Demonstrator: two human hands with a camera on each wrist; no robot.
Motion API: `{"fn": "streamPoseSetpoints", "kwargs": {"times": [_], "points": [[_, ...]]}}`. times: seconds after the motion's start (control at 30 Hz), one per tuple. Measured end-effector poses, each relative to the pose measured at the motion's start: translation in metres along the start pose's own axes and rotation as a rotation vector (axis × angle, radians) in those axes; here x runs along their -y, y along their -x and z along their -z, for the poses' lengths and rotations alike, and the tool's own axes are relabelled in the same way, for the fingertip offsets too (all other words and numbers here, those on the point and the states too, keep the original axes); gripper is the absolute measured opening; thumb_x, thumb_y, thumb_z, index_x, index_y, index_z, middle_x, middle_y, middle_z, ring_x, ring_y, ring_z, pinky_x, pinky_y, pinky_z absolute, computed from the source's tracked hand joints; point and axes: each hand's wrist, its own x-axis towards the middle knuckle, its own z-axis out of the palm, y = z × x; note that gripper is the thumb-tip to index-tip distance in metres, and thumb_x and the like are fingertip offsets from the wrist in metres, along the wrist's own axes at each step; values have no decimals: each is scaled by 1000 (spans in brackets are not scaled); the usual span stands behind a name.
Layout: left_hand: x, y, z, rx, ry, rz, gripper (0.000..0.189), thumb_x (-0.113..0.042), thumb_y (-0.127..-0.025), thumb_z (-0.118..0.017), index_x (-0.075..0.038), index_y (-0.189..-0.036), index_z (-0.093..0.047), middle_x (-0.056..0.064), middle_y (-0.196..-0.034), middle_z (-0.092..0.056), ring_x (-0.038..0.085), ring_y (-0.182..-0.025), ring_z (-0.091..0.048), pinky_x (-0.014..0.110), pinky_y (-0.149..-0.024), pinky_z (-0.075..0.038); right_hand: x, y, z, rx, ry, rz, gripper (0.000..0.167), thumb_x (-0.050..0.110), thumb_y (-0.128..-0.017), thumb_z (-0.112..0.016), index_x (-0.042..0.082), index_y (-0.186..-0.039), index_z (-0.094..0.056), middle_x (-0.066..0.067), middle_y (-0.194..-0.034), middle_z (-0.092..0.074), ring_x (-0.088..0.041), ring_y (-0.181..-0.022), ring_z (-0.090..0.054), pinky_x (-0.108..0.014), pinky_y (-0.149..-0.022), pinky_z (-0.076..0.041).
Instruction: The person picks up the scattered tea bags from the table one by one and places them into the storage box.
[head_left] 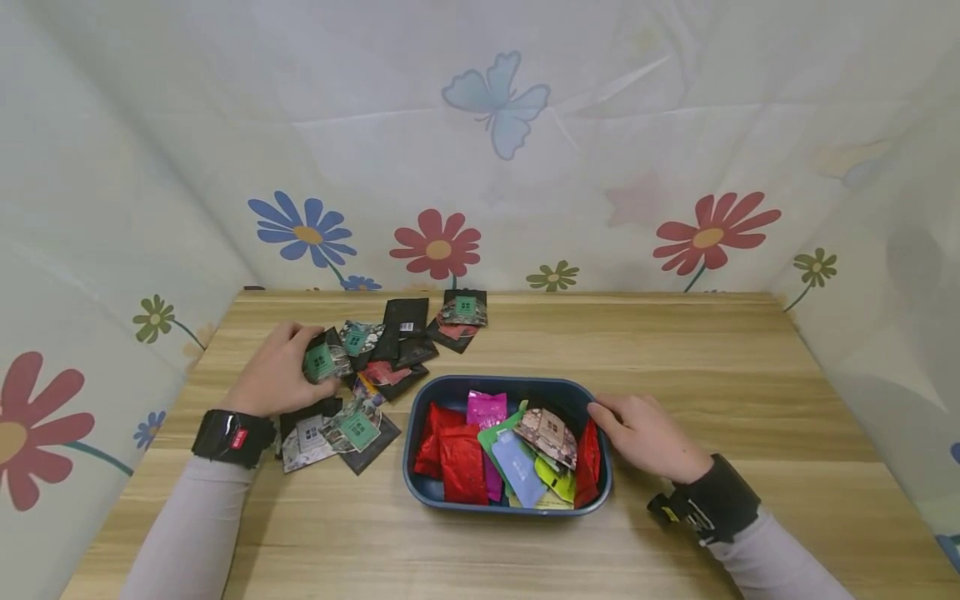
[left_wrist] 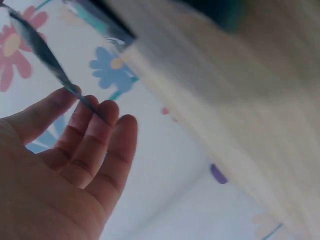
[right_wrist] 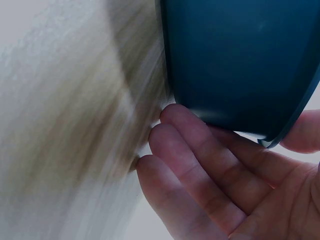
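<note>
My left hand (head_left: 275, 375) pinches a flat, dark sachet with a green label (head_left: 320, 360) between thumb and fingers. In the left wrist view that sachet (left_wrist: 42, 50) appears edge-on at the fingertips. Beside and beyond the hand lies a loose pile of black and patterned sachets (head_left: 408, 327). To its right stands a dark blue basin (head_left: 504, 510) holding red, pink, green, blue and patterned packets. My right hand (head_left: 651, 435) grips the basin's right end. In the right wrist view the thumb is at the rim, while the other fingers lie against the outside of the blue wall (right_wrist: 240, 60).
All of this is on a wood-grain table (head_left: 675, 350). Behind the table and along both sides hangs a pale curtain (head_left: 585, 167) printed with flowers and a butterfly. More sachets (head_left: 360, 429) lie between my left forearm and the basin.
</note>
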Motion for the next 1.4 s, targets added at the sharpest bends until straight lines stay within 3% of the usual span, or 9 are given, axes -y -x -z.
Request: {"fn": "streamPoseSetpoints", "kwargs": {"times": [0.13, 0.43, 0.63, 0.8, 1.07, 1.3, 1.4], "points": [[-17, -2, 10, -62, -2, -64, 87, -60, -54, -68, -11, -123, -47, 6, -107, -43, 19, -86, -44, 39, -73, -42, 0, 0, 1, 0, 1, -3, 24, 38, -92, -40, 26, -81, -58, 8, -51, -38, -8, -45, -41, -21, -42, -31], [-73, -1, 33, -121, 50, -214, 86, -60, -53, -67, -11, -122, -49, 0, -106, -44, 10, -86, -40, 29, -68, -41, 2, 0, 1, -7, 5, 5, 27, 37, -92, -40, 26, -75, -56, 9, -51, -37, -7, -44, -40, -21, -42, -31], [-109, 5, 38, -122, 91, -323, 83, -60, -55, -66, -13, -121, -50, -3, -106, -44, 8, -90, -39, 26, -69, -41, 2, 0, 0, -37, 28, 34, 31, 36, -92, -41, 25, -65, -52, 11, -52, -35, -5, -45, -38, -20, -44, -30], [-134, 12, 40, -103, 101, -368, 84, -64, -57, -62, -16, -124, -48, -6, -113, -43, 6, -96, -38, 25, -75, -45, 2, -1, 0, -39, 26, 30, 31, 36, -92, -41, 25, -66, -52, 11, -52, -35, -5, -45, -38, -20, -43, -30], [-165, 15, 38, -97, 130, -419, 83, -62, -56, -63, -20, -125, -47, -8, -112, -42, 2, -97, -37, 22, -79, -44, 2, -1, -2, -33, 28, 30, 32, 37, -92, -40, 25, -64, -50, 10, -52, -36, -6, -46, -39, -20, -44, -30], [-183, 16, 35, -99, 127, -475, 83, -64, -57, -60, -22, -127, -45, -8, -112, -43, 4, -96, -37, 22, -78, -42, 1, 0, -2, -34, 26, 26, 33, 38, -92, -40, 25, -64, -50, 10, -53, -36, -6, -46, -38, -20, -44, -30], [-186, 18, 32, -83, 105, -477, 101, -74, -52, -57, -23, -136, -33, -4, -131, -37, 12, -115, -36, 34, -92, -39, 0, 0, -2, -37, 32, 26, 33, 39, -92, -40, 26, -64, -50, 11, -52, -35, -6, -45, -38, -20, -44, -29]]}}
